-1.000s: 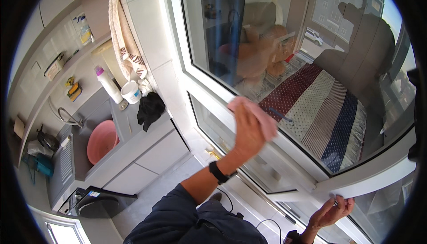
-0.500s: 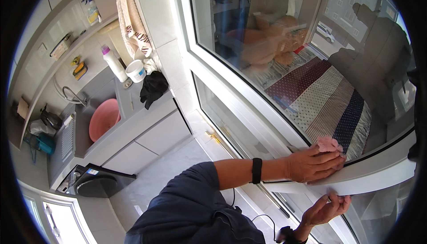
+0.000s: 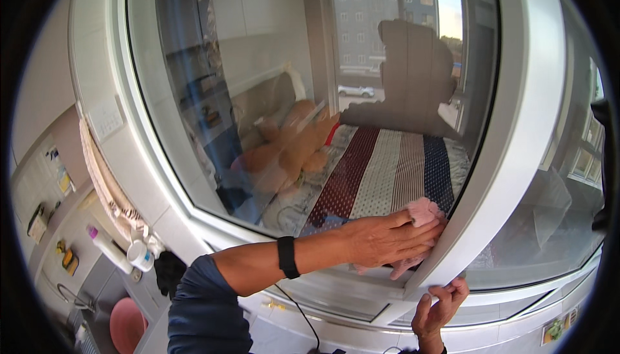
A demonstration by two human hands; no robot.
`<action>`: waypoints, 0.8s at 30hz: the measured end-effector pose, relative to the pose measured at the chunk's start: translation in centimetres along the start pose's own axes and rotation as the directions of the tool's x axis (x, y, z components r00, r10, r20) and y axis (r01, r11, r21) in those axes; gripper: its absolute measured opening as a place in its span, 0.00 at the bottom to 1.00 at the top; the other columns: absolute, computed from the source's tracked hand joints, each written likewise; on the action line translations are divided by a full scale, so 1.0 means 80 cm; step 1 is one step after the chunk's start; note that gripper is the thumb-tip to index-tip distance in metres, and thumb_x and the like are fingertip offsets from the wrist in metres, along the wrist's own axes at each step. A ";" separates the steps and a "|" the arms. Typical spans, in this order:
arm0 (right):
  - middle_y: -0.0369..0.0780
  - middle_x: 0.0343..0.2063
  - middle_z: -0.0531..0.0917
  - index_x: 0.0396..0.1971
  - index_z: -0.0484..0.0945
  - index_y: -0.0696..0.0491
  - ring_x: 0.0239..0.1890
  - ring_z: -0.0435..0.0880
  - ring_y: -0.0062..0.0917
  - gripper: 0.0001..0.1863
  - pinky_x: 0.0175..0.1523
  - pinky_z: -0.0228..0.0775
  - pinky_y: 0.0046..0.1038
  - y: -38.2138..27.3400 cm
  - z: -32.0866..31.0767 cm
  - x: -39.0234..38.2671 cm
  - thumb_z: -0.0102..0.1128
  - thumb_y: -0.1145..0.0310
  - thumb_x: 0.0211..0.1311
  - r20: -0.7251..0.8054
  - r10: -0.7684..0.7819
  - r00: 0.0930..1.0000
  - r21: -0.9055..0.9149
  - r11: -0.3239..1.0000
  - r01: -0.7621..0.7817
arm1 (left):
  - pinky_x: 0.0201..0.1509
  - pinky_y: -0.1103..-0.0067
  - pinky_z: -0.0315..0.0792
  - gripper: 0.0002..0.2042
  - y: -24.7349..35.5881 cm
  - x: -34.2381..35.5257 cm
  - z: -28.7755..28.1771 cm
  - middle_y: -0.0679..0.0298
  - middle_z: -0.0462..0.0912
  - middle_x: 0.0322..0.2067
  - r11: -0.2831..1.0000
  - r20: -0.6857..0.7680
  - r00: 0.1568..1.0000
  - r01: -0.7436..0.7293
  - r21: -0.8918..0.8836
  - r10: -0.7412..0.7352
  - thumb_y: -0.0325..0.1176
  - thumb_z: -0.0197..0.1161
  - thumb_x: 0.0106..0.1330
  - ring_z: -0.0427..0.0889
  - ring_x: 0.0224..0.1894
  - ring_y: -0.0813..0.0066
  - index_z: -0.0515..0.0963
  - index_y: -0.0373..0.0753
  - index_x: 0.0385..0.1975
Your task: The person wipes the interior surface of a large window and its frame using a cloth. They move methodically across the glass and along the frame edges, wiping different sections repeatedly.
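Note:
My left hand (image 3: 391, 241) presses a pink cloth (image 3: 424, 211) against the window pane (image 3: 278, 50), close to its lower right corner. The fingers lie over the cloth, and its folds stick out above and below them. Below that corner, my right hand (image 3: 439, 305) grips the edge of the white window frame (image 3: 475, 231) with bent fingers. Through the glass a striped patchwork bedspread (image 3: 381, 166) and a large brown plush toy (image 3: 294, 150) show, mixed with reflections.
At the lower left stand a grey sink counter (image 3: 106, 283) with a pink basin (image 3: 127, 325), a white bottle (image 3: 110, 249), a white tub (image 3: 140, 255) and a black cloth (image 3: 169, 273). A towel (image 3: 106, 173) hangs above. More glass (image 3: 549, 225) lies to the right.
My view has turned toward the window, so the sink has shifted to the lower left. The cloth and my left hand remain at the pane's lower corner; my right hand stays at the frame.

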State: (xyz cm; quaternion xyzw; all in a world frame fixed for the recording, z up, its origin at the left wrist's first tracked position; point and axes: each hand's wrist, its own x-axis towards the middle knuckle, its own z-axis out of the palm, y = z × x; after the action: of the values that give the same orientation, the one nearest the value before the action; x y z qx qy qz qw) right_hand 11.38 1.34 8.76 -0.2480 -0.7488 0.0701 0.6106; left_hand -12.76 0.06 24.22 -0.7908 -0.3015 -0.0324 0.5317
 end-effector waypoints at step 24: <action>0.50 0.49 0.73 0.32 0.81 0.55 0.44 0.73 0.39 0.09 0.52 0.67 0.40 0.025 -0.038 0.019 0.65 0.77 0.47 0.096 -0.129 0.987 0.258 0.961 0.100 | 0.69 0.59 0.62 0.22 -0.360 0.199 -0.173 0.47 0.71 0.63 0.901 -0.423 0.890 0.314 0.300 -0.169 0.38 0.53 0.69 0.68 0.66 0.46 0.70 0.34 0.60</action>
State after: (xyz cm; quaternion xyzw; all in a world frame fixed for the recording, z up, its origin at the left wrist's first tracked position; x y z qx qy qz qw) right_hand 14.65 3.18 9.99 -0.1202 -0.7800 0.1430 0.5972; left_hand -10.80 2.46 59.80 -0.6132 -0.2889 -0.1989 0.7078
